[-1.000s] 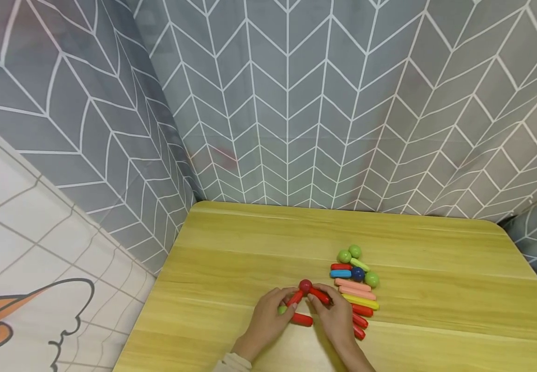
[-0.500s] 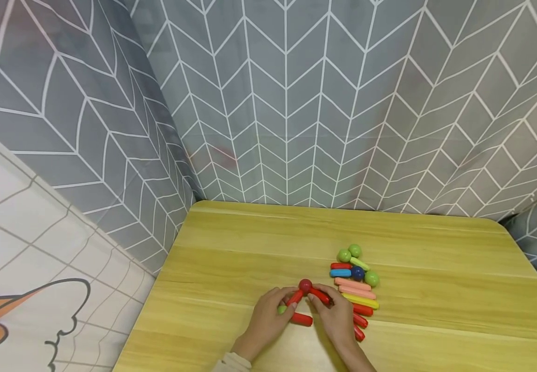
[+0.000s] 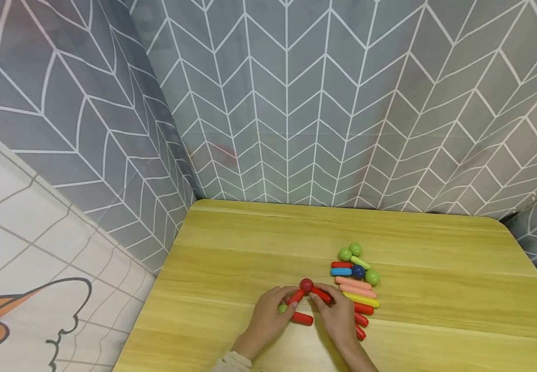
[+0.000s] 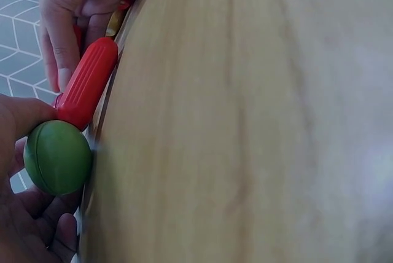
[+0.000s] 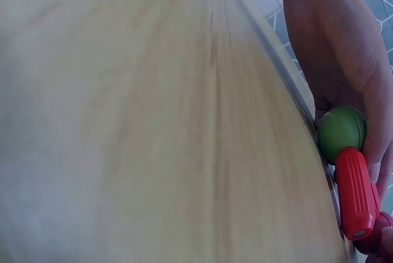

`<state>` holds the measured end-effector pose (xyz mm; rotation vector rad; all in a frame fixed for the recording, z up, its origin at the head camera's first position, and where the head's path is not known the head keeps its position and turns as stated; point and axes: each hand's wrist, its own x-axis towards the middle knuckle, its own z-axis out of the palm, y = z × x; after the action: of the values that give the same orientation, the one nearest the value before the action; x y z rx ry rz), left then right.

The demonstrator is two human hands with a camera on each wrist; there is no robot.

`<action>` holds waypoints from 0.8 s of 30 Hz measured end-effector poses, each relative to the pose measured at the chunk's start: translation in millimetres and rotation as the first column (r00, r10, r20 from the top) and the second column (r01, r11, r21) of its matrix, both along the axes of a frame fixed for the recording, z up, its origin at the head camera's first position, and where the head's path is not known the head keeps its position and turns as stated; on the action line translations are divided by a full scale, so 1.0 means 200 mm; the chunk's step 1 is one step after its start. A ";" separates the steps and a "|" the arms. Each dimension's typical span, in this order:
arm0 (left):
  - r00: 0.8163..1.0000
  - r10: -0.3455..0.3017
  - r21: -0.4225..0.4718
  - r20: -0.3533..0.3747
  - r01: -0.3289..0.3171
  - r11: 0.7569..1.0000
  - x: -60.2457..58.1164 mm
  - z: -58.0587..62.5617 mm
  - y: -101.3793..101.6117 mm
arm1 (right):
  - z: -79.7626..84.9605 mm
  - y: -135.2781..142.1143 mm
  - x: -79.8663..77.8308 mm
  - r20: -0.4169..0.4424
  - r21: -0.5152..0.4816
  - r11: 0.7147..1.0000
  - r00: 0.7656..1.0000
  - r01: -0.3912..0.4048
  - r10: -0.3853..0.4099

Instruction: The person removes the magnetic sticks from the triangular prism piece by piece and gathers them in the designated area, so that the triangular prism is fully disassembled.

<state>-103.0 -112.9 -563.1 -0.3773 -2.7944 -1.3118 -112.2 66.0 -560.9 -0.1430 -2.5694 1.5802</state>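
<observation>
A dark red ball (image 3: 306, 285) joins two red sticks in a V in the head view. My left hand (image 3: 268, 316) pinches the left red stick (image 3: 295, 296) between thumb and fingers. The right red stick (image 3: 322, 295) is pinched by my right hand (image 3: 341, 316). At the left stick's lower end sits a green ball (image 3: 282, 309), and another ridged red stick (image 3: 302, 319) runs rightward from it. In the left wrist view, my left thumb lies right at the green ball (image 4: 58, 157) and that ridged stick (image 4: 89, 83). Part of the left stick is hidden by fingers.
All of this is on a wooden table (image 3: 221, 248). Beside my right hand lie several red sticks (image 3: 363, 308), a yellow stick (image 3: 361, 300), pink sticks (image 3: 357, 291), a blue stick (image 3: 341, 271), a navy ball (image 3: 358, 272) and green balls (image 3: 372, 277). A patterned curtain (image 3: 287, 103) hangs behind.
</observation>
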 end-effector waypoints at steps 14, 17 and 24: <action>1.000 -0.009 -0.010 -0.024 0.009 1.000 0.00 0.00 -0.01 | 0.02 0.01 -0.02 0.005 0.047 0.998 0.999 -0.036 0.036; 1.000 -0.005 -0.012 -0.011 0.005 1.000 0.00 0.00 -0.01 | 0.03 0.02 -0.02 0.018 0.053 0.997 0.999 -0.052 0.051; 1.000 -0.001 -0.012 0.004 0.001 1.000 0.00 0.01 0.00 | 0.05 0.03 -0.03 0.032 0.045 0.995 0.996 -0.083 0.082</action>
<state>-102.1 -113.4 -561.6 -0.3773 -2.8070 -1.2974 -118.9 71.9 -551.2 -0.0573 -2.6656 1.5550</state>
